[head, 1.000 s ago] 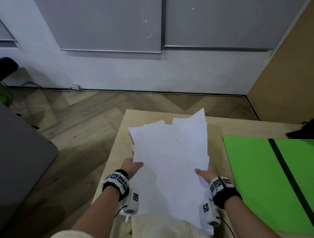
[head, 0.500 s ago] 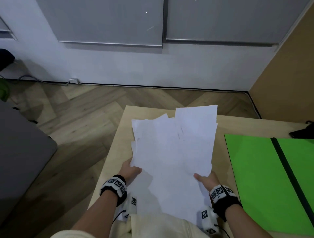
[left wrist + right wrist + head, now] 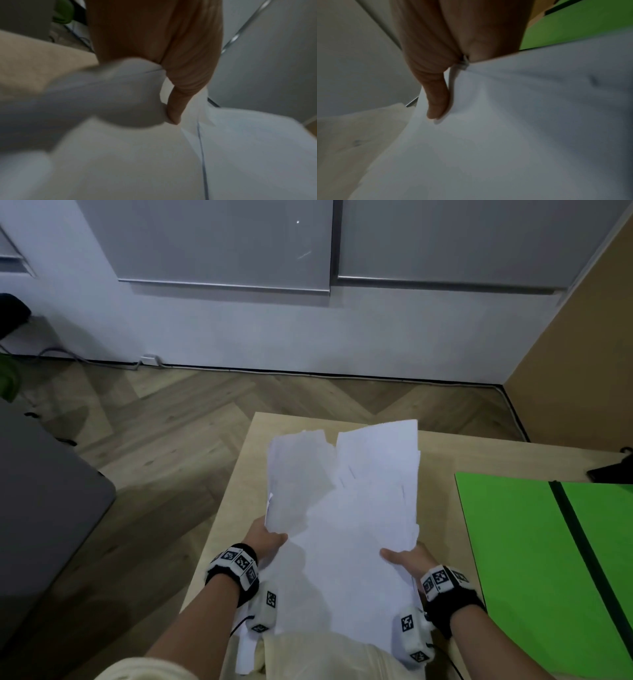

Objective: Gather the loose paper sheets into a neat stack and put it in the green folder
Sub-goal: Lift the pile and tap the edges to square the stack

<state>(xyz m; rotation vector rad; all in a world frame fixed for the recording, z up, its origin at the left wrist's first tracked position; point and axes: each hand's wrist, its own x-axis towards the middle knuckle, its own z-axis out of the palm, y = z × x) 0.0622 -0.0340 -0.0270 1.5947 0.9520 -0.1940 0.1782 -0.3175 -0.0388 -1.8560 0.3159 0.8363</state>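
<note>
A ragged bunch of white paper sheets (image 3: 346, 508) is held tilted up over the left part of the wooden table (image 3: 442, 453), its top edges uneven and fanned. My left hand (image 3: 269, 537) grips the bunch's left edge, thumb on top; in the left wrist view the thumb (image 3: 175, 111) presses the paper sheets (image 3: 137, 155). My right hand (image 3: 406, 558) grips the right edge, and in the right wrist view its thumb (image 3: 436, 106) lies on the paper sheets (image 3: 505, 135). The green folder (image 3: 534, 559) lies open and flat to the right, with a black spine down its middle.
A dark object (image 3: 613, 470) sits at the table's far right edge behind the folder. A grey piece of furniture (image 3: 44, 494) stands on the herringbone floor to the left. A brown panel (image 3: 579, 354) rises at the right, and a white wall lies beyond the table.
Both hands have lifted the sheets more upright and drawn them together; the fanned top edges have shifted and the bunch looks narrower than a second ago.
</note>
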